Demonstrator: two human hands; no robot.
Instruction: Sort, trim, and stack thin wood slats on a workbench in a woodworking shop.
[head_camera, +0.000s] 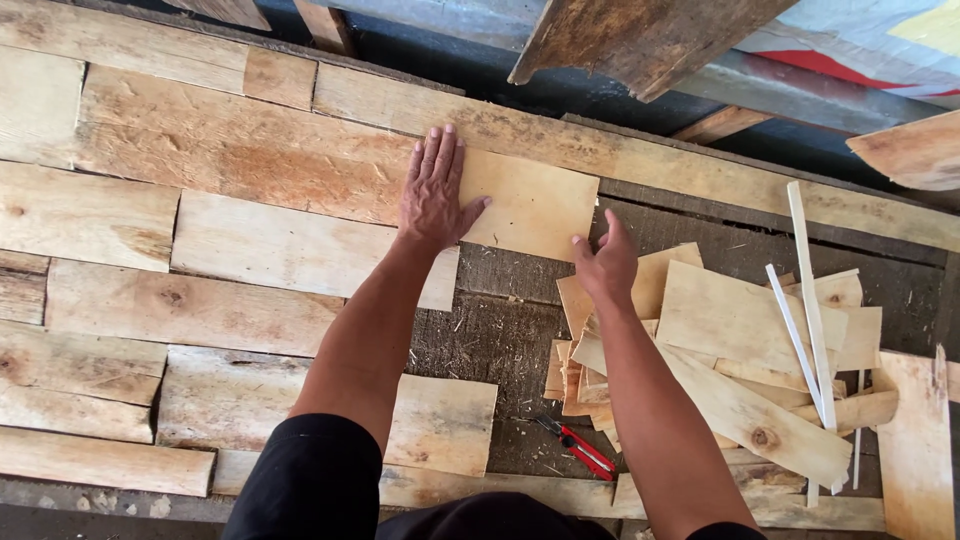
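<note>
Veneer sheet (530, 205): thin, pale rectangular piece of wood lying flat at the upper middle of the dark desk (500, 340), its left edge meeting the laid pieces (200, 240) already covering the left half.
Left hand (432, 190): your palm lies flat on the sheet's left end, fingers straight and close together, thumb spread; it presses, it does not clasp.
Right hand (605, 262): loosely curled at the sheet's lower right corner, fingertips touching or just at the edge; whether it pinches the corner you cannot tell.
Handling, judged: the sheet looks light and thin, likely to flex and to split along the grain if bent; its dry face should slide easily on the boards.
Where to take hold: by the long edges or a corner, with a flat palm on top to steady it, rather than by one unsupported end.
Offcut pile (740, 360): loose thin pieces heaped to the right, just beside your right forearm.
White strips (805, 290): two narrow slats lying across the pile.
Red cutter (580, 447): on the desk near the front edge, apart from both hands.
</note>
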